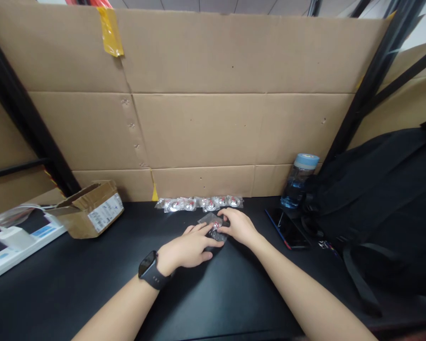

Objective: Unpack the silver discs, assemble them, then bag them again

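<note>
A small clear plastic bag (pixel 208 218) with something red and silvery inside lies on the black table (pixel 234 293). Flat over its near left side, my left hand (pixel 191 247) has its fingers stretched out and touches the bag. My right hand (pixel 239 227) is closed in a pinch at the bag's right side, with thumb and index finger near the red part. What exactly is inside is too small to make out. Just beyond the hands, a row of similar clear bags (pixel 210 204) with round silvery and red contents lies along the cardboard wall.
At left, an opened cardboard box (pixel 83 215) stands beside a white power strip (pixel 7 258). To the right are a phone (pixel 287 229), a water bottle (pixel 300 182) with a blue lid, and a black backpack (pixel 386 203). A cardboard panel (pixel 206 128) closes the back.
</note>
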Tool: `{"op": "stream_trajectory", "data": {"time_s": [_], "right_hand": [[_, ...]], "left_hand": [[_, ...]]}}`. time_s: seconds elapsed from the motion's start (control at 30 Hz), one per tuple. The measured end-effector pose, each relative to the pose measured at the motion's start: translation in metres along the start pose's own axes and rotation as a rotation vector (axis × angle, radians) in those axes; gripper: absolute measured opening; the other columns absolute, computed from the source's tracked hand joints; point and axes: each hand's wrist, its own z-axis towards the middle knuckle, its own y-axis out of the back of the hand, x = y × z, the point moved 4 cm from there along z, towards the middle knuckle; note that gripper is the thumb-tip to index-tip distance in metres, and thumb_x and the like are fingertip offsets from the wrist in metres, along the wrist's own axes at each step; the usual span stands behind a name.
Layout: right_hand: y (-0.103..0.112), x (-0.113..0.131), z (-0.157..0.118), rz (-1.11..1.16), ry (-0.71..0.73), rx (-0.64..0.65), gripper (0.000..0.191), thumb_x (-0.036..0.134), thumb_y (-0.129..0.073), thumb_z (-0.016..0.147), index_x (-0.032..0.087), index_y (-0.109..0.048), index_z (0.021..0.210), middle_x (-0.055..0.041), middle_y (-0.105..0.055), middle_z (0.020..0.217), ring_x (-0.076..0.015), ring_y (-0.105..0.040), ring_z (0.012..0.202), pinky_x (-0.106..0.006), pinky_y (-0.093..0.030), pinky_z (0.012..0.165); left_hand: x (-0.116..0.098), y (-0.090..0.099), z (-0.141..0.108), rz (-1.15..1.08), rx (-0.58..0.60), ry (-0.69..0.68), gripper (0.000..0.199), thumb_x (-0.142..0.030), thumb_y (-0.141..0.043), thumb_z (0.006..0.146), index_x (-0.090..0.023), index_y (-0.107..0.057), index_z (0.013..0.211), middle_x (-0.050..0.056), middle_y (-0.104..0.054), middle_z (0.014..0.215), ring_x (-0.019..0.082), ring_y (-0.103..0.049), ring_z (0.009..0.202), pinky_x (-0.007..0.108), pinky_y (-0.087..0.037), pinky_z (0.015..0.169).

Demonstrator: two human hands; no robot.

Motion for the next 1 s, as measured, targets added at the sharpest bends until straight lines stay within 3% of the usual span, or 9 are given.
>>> {"op": "stream_trajectory", "data": {"time_s": [0.43, 0.63, 0.8, 0.9, 1.0], "right_hand": [[-0.006, -0.002, 0.001, 0.035, -0.103, -0.063, 0.039, 0.034, -0.081, 0.075, 0.028, -0.064, 0.11, 0.0008, -0.068, 0.098, -0.0179, -0.064, 0.087, -0.027, -0.042, 0.071], [-0.007, 0.0, 0.001, 0.056, -0.151, -0.119, 0.031, 0.033, -0.073, 0.081, 0.026, -0.065, 0.11, -0.0018, -0.067, 0.097, -0.0185, -0.063, 0.085, -0.027, -0.043, 0.071], [0.005, -0.001, 0.003, 0.272, 0.147, -0.018, 0.042, 0.034, -0.076, 0.078, 0.023, -0.064, 0.117, -0.0033, -0.066, 0.103, -0.016, -0.059, 0.081, -0.028, -0.047, 0.078], [0.014, -0.013, 0.004, 0.346, 0.179, -0.019, 0.021, 0.021, -0.06, 0.089, 0.02, -0.067, 0.108, -0.0041, -0.066, 0.101, -0.0133, -0.057, 0.074, -0.028, -0.048, 0.078], [0.013, -0.021, 0.005, 0.294, 0.191, -0.024, 0.026, 0.007, -0.065, 0.078, 0.019, -0.068, 0.1, -0.0031, -0.065, 0.099, -0.0118, -0.055, 0.071, -0.027, -0.047, 0.078]], "left_hand": [[0.002, 0.01, -0.003, -0.05, 0.045, -0.052, 0.055, -0.027, -0.069, 0.084, -0.05, -0.058, 0.133, -0.004, -0.02, 0.165, 0.036, -0.02, 0.151, 0.065, -0.023, 0.116], [0.005, 0.01, -0.002, -0.041, 0.014, -0.078, 0.052, -0.026, -0.071, 0.083, -0.047, -0.062, 0.129, -0.002, -0.028, 0.163, 0.033, -0.022, 0.152, 0.06, -0.023, 0.118], [0.011, 0.027, -0.003, -0.058, -0.138, -0.118, 0.023, -0.027, -0.071, 0.082, -0.034, -0.074, 0.104, 0.0, -0.05, 0.149, 0.029, -0.041, 0.141, 0.047, -0.031, 0.116], [0.014, 0.033, -0.001, -0.081, -0.248, -0.11, 0.039, -0.015, -0.071, 0.074, -0.03, -0.066, 0.11, 0.002, -0.061, 0.132, 0.025, -0.054, 0.125, 0.039, -0.039, 0.108], [0.021, 0.029, 0.005, -0.069, -0.41, -0.028, 0.051, -0.009, -0.066, 0.073, -0.026, -0.058, 0.12, 0.004, -0.065, 0.121, 0.023, -0.058, 0.114, 0.035, -0.043, 0.101]]}}
